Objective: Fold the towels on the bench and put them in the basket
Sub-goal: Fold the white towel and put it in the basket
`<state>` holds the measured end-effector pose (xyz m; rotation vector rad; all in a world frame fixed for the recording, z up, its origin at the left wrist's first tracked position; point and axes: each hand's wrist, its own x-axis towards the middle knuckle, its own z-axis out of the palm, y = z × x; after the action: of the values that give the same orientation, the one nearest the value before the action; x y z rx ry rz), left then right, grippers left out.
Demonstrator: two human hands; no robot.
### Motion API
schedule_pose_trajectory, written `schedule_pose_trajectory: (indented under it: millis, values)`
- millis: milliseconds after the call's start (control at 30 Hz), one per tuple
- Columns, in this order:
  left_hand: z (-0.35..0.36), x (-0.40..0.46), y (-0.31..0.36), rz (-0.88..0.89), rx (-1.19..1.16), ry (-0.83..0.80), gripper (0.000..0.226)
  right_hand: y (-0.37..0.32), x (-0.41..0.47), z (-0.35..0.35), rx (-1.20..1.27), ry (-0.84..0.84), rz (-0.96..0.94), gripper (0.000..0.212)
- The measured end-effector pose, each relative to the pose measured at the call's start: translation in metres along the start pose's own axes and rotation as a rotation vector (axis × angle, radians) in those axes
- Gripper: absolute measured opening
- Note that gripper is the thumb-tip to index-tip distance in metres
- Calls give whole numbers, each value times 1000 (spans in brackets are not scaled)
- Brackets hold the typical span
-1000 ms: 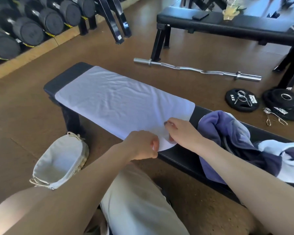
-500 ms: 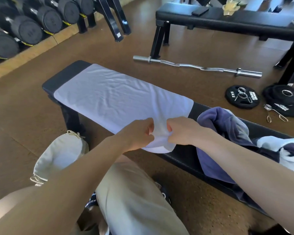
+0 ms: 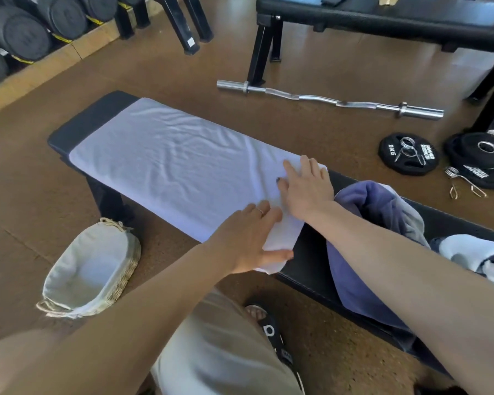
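White towel (image 3: 177, 166) lies spread flat along the black bench (image 3: 89, 121). Left hand (image 3: 248, 240) and right hand (image 3: 305, 189) press its near end with fingers extended — gripping nothing. Purple towel (image 3: 362, 223) lies heaped just beside; lined basket (image 3: 92, 269) stands on the floor below.

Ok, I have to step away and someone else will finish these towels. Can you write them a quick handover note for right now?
Left hand: open, flat on the near right corner of the white towel.
Right hand: open, flat on the towel's right end.
White towel: spread along the bench, still wrinkled, no fold visible yet.
Purple towel and another white one: bunched on the bench to the right.
Basket: on the floor by the bench leg, nothing seen in it.
Done: first towel laid out.
Left: fold all the towels and put them in the basket.
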<state>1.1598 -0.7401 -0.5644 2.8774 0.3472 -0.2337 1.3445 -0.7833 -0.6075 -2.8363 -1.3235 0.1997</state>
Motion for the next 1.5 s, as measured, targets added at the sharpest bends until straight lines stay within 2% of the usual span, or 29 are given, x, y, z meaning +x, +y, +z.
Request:
schedule_pose_trajectory:
  millis: [67,133,300,433,500,600,800,933,1067,1233,1400,1500]
  values:
    - [5,10,-5,-83,77,41,72,5,6,-1,9,-23,38,55]
    - [14,15,-8,-135,141,-41,79,14,10,-2,7,-59,49,58]
    - [26,15,-11,-134,143,-139,92,27,5,4,-21,10,-2,61]
    - [19,20,-12,-197,90,-100,102,12,7,-5,-63,3,88,63]
    - [23,17,-9,-164,140,-87,104,-1,5,-10,-33,106,-29,61]
    - [30,9,-3,-109,216,-104,108,-8,4,-1,59,82,-198,57]
    - [31,5,-2,-69,198,-74,119,-2,7,10,112,49,-153,57]
    - [42,-8,-3,-7,312,-61,127,-3,5,10,93,66,-146,56]
    - [43,-9,1,-34,366,-43,129,-2,4,9,82,53,-122,56]
    - [29,-15,-3,-10,316,-134,129,-5,9,1,47,15,-59,60]
    - [13,-16,-6,86,306,-110,114,5,12,-2,7,-34,50,63]
    - [26,-18,4,82,400,-150,107,4,12,-4,-65,-50,62,65]
